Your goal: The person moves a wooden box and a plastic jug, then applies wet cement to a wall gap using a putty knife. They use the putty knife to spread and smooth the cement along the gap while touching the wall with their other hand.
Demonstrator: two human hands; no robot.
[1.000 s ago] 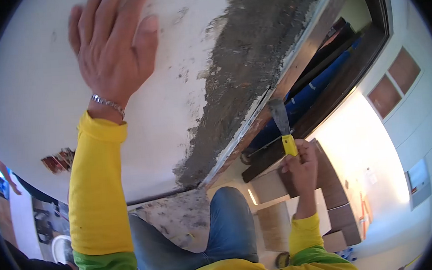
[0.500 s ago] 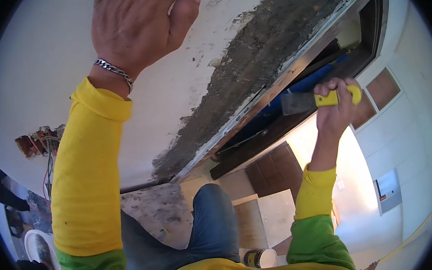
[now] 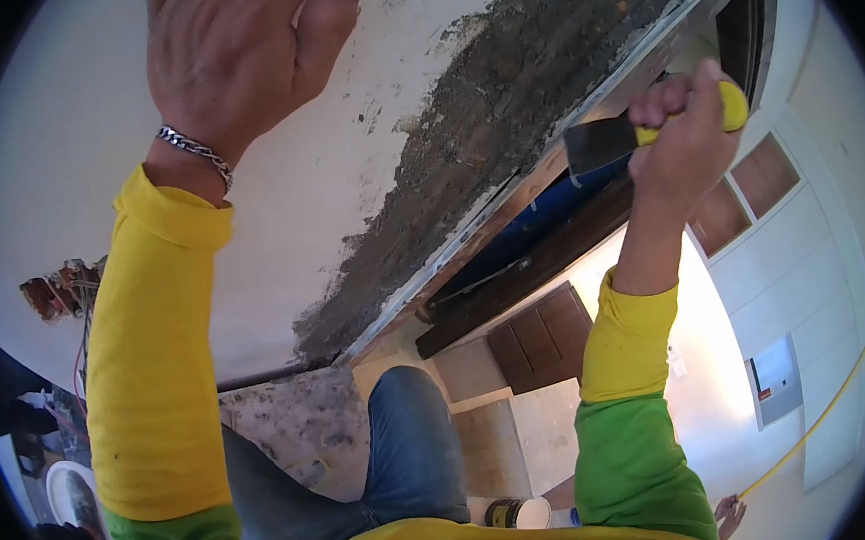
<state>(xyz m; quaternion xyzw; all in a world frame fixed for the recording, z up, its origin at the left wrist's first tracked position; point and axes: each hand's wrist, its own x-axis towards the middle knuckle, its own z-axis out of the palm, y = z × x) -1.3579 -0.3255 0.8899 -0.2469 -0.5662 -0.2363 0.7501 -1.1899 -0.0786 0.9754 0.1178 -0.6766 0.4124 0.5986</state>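
My left hand [image 3: 237, 58] lies flat against the white wall [image 3: 280, 240], its fingertips cut off by the top edge of the view. A silver chain bracelet [image 3: 194, 151] circles that wrist. In my right hand [image 3: 689, 142] is a putty knife [image 3: 599, 145] with a yellow handle and a wide, dark blade, my fingers wrapped around the handle. The blade points left and overlaps the edge of the door frame [image 3: 494, 220] in this view. Between the two hands, a rough strip of grey mortar [image 3: 481, 106] runs along the frame.
A broken hole [image 3: 58, 291] with wires opens in the wall at left. Below stand a white bucket [image 3: 62, 492] and a paint can [image 3: 515, 513]. Pale boards [image 3: 549, 422] stand near my knee. Another person's hand [image 3: 731, 518] holds a yellow cord [image 3: 815, 434].
My right hand has risen with the putty knife, bringing the blade up beside the frame edge. My left hand and the wall appear shifted slightly left in view.
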